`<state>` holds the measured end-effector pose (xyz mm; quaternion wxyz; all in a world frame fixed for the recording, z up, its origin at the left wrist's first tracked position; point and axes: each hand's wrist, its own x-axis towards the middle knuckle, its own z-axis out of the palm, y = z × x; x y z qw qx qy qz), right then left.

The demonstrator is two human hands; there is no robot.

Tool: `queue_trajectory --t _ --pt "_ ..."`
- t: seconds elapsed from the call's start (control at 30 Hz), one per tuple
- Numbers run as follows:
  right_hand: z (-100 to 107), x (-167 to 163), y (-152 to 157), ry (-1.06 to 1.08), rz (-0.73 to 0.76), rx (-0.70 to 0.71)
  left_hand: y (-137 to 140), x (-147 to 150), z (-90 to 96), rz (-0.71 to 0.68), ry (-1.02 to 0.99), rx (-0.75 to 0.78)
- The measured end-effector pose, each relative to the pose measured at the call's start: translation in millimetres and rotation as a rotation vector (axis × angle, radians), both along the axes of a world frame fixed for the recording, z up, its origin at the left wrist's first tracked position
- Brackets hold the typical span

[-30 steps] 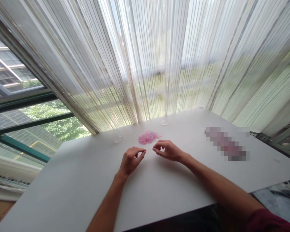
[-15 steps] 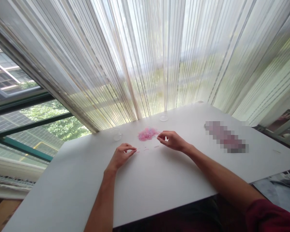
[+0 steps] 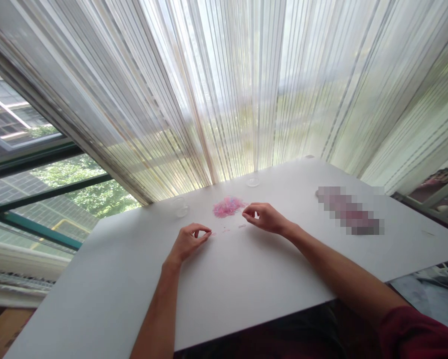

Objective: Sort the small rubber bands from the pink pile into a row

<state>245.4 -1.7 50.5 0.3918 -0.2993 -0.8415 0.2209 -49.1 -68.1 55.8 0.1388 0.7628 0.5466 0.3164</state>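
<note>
A small heap of thin pink and purple pieces [image 3: 226, 207] lies on the white table, too fine to name. In front of it, several single pieces of the same sort are spread in a loose row, among them a small pink loop [image 3: 241, 226]. My left hand [image 3: 189, 242] rests at the row's left end, thumb and forefinger closed in a pinch beside the leftmost piece [image 3: 214, 234]. Just right of the heap, my right hand [image 3: 264, 217] is also closed in a pinch. Whatever either hand's fingertips hold is too small to make out.
Two clear round dishes or lids stand toward the back, one on the left [image 3: 180, 207] and one near the curtain [image 3: 252, 181]. A blurred-out pinkish object [image 3: 349, 210] lies to the right. Striped sheer curtains [image 3: 227, 99] hang along the table's far edge.
</note>
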Motion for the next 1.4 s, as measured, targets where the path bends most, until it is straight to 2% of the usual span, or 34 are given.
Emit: queue_trajectory --t 0.3,0.57,0.83,1.03,1.23,1.4 --pt "-4 -1 0 -0.017 0.016 -0.002 0 36 -7.1 -0.097 -0.016 0.077" --pt "-4 -5 -3 -0.014 0.042 -0.023 -1 39 -7.8 -0.071 -0.022 0.105" --pt "-3 -26 -20 -0.065 0.18 -0.035 -6 54 -2.8 -0.073 -0.201 0.148" --pt "-1 -26 -21 -0.026 0.171 -0.054 -8 56 -1.6 -0.086 -0.251 0.114" --pt "-5 -24 -17 -0.058 0.158 -0.021 -7 52 -4.6 -0.091 -0.129 0.118" --pt "-9 -21 -11 -0.13 0.088 0.077 -4 47 -4.4 -0.015 0.178 0.214"
